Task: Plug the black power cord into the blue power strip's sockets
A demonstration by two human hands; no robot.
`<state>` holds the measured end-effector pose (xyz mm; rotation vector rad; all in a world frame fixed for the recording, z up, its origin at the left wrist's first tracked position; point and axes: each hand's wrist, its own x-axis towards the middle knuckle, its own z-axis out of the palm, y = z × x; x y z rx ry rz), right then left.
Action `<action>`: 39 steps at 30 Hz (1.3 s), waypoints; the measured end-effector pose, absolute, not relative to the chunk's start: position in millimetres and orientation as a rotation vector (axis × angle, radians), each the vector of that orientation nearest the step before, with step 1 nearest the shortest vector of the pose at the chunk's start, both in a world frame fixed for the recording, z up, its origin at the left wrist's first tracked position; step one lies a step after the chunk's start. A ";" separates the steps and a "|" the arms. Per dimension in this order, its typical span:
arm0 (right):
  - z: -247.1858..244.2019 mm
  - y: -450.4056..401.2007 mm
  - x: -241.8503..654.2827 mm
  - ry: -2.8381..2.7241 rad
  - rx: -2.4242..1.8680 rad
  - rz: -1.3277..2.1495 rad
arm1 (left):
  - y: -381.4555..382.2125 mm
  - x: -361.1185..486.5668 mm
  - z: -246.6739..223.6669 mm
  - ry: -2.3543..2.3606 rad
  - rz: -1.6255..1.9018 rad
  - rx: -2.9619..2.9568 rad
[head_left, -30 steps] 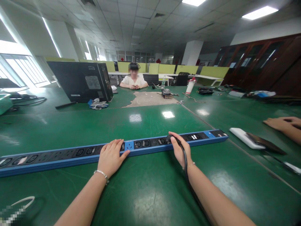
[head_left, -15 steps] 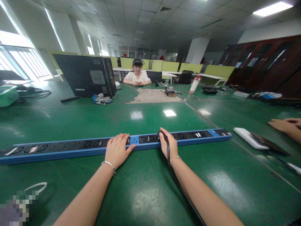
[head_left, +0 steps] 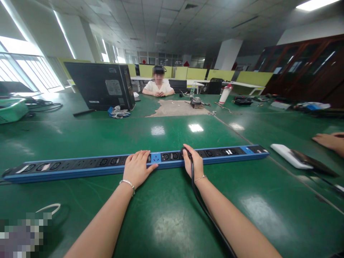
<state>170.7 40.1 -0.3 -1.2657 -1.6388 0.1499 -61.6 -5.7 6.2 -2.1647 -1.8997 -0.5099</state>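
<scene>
Blue pwr strip (head_left: 169,164) lies lengthwise across green tbl (head_left: 166,193), its sockets (head_left: 175,156) facing up. L hand (head_left: 137,167) is on top of strip, just L of strip's blue outlet (head_left: 156,158): fingers stretched out & laid across strip, thumb spread along its near edge. R hand (head_left: 194,165) is over strip's R half, fingers & thumb closed on a blk plug (head_left: 184,149) at strip's top; can't tell if plug's seated, hand hides that. Blk cord (head_left: 200,205) runs from plug over the hand, then down on near side of strip & out of view. Beyond strip's L half: blk computer case (head_left: 102,87) & gloves (head_left: 118,112), gloves being closer to strip. Farther beyond strip's middle, a seated person (head_left: 158,88) in white top; beyond its R half, white bottle (head_left: 225,95) w/ red cap. Just past strip's R end: white device (head_left: 290,157) & dark flat item (head_left: 314,163); farther R of strip, another person's hand (head_left: 329,141). Green basket (head_left: 13,111) sits beyond strip's L end, on far side
</scene>
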 end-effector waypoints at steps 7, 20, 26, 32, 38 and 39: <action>2.0 48.3 174.2 -1.621 -1.262 0.244 | 8.1 -63.0 3.9 -1.897 -0.519 -2.156; 1.0 83.1 158.3 -1.623 -1.327 0.216 | 25.8 -62.3 5.8 -1.936 -0.509 -2.137; -8.4 73.7 160.7 -1.734 -1.337 0.028 | 24.8 -61.2 4.6 -1.933 -0.524 -2.115; -16.2 67.5 164.2 -1.802 -1.324 -0.064 | 23.4 -59.6 3.8 -1.961 -0.540 -2.097; -12.0 68.0 164.7 -1.816 -1.296 -0.070 | 21.0 -57.6 3.8 -2.010 -0.554 -2.071; -11.7 68.4 165.2 -1.818 -1.293 -0.075 | 20.7 -57.2 4.0 -2.017 -0.549 -2.065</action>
